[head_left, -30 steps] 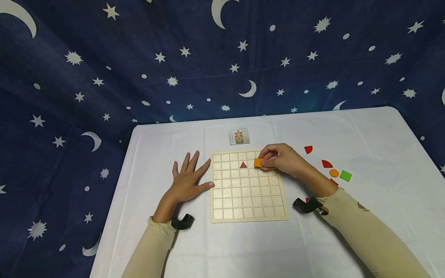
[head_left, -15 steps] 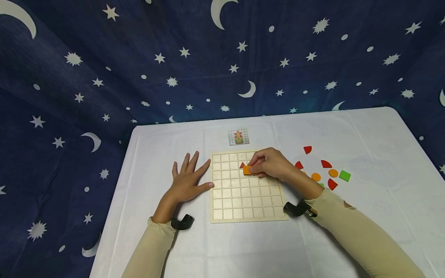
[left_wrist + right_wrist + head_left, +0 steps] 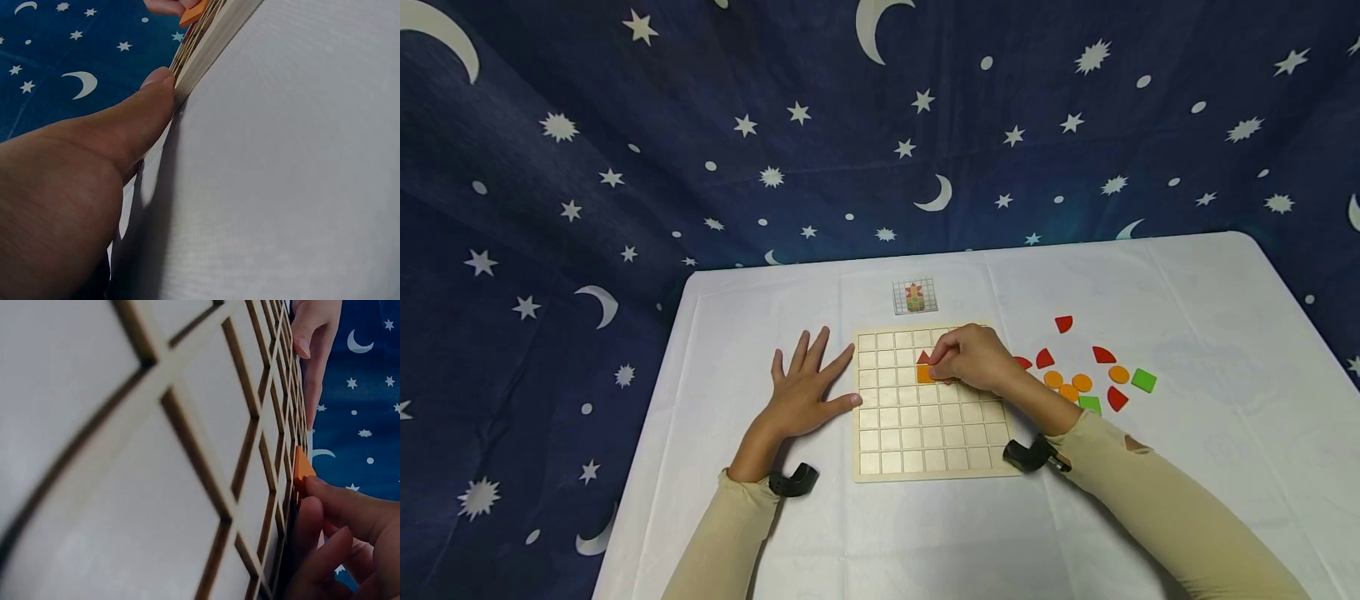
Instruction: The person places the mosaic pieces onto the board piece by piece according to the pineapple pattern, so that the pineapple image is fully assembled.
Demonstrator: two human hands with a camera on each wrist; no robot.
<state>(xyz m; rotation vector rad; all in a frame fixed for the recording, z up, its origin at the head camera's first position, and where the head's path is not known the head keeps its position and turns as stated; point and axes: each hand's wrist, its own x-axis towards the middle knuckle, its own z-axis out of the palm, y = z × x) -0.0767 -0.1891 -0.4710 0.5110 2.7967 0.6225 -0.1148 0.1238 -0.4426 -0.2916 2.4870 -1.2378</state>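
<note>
Pinching orange square (image 3: 924, 374), right fingers (image 3: 344, 500), left fingers (image 3: 839, 362) spread, card (image 3: 915, 295) in head view only

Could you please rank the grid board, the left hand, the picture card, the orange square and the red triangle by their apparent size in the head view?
1. Grid board
2. Left hand
3. Picture card
4. Orange square, partly hidden by the right hand
5. Red triangle

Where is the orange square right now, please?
In the head view, the orange square is at the upper middle of the grid board, just below the red triangle, pinched by the right hand.
</note>
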